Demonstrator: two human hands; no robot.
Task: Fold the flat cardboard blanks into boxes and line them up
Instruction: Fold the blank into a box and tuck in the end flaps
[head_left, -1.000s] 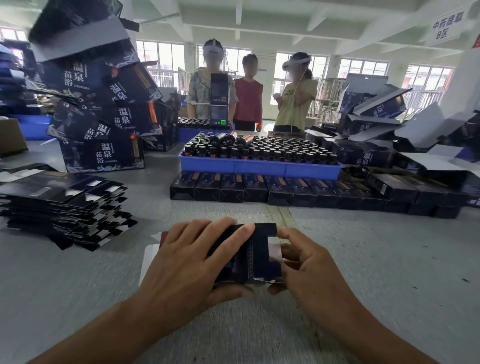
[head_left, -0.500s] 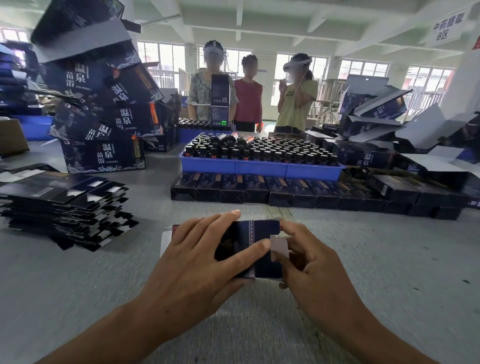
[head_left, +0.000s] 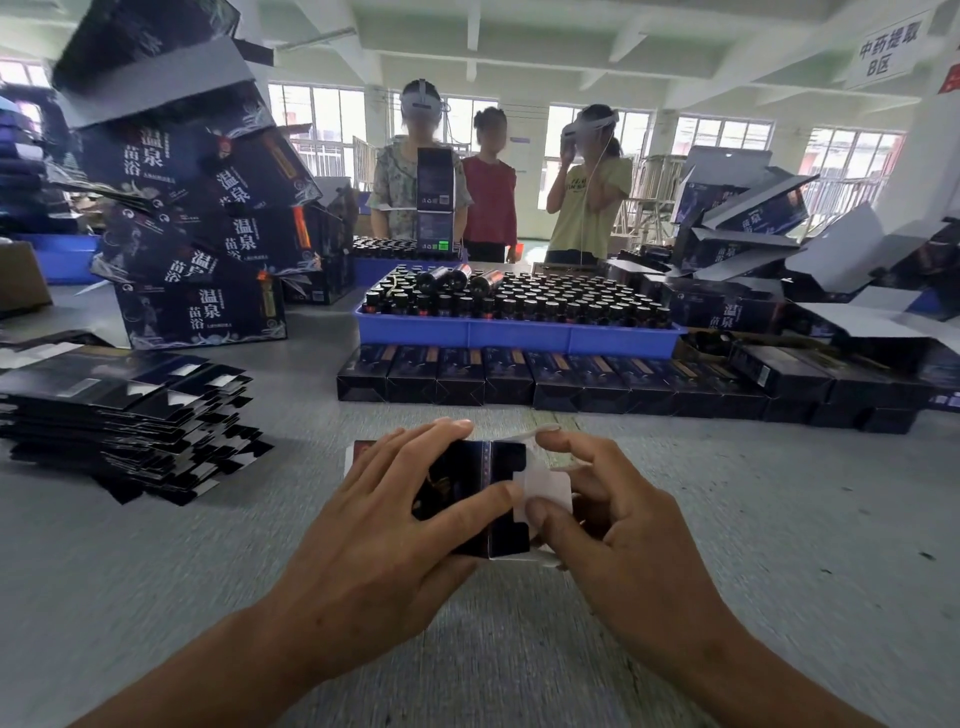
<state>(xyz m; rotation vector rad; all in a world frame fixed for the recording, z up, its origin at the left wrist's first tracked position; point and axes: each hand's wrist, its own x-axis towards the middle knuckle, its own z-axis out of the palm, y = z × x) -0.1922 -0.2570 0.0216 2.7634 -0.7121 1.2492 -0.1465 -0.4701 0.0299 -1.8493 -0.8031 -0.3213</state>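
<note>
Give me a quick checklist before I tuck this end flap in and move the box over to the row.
1. Left hand steadies the box, fingers spread over its top: ok.
2. Right hand has the white end flap between thumb and fingers: ok.
3. Flap fully tucked into the box end: not ok, it stands open and white side up.
4. Far end of the box closed: cannot tell, the left hand hides it.
5. Row of finished boxes in front of the blue tray has a free spot: cannot tell.
6. Stack of flat blanks on the left ready for the next one: ok.
</note>
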